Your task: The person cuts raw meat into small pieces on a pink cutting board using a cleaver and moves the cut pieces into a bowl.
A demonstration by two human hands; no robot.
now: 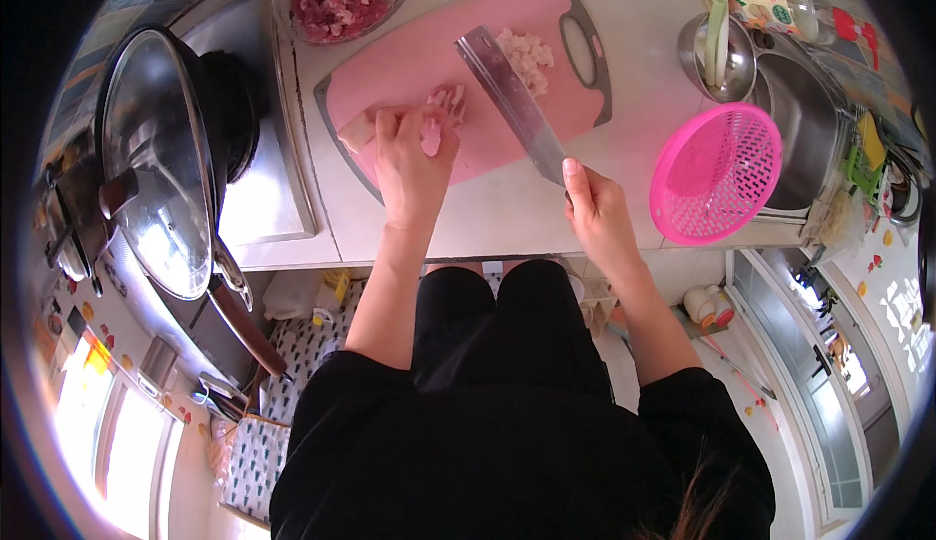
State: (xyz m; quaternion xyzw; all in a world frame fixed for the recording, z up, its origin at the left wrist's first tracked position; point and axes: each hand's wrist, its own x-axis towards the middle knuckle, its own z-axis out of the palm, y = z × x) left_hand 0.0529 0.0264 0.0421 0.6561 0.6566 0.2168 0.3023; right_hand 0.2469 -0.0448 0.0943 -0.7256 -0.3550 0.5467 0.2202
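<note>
My left hand [415,156] is over the left part of a pink cutting board [504,14], its bent fingers gripping a piece of pale meat [357,133]. Thin sliced strips of pink-and-white meat [447,101] lie beside its fingertips. In my right hand [601,211] is a cleaver [515,105], held by its handle with the thumb against the blade's near end. The blade slants up and left across the board. A pile of white diced pieces [528,57] sits just right of the blade. My fingers hide part of the meat.
A glass bowl of chopped raw meat [341,3] stands behind the board. At left, a lidded wok [164,167] is by the stove [267,204]. To the right are a pink colander [716,174], a metal bowl [695,50] with scallion pieces, a bottle [775,6] and a sink [797,130].
</note>
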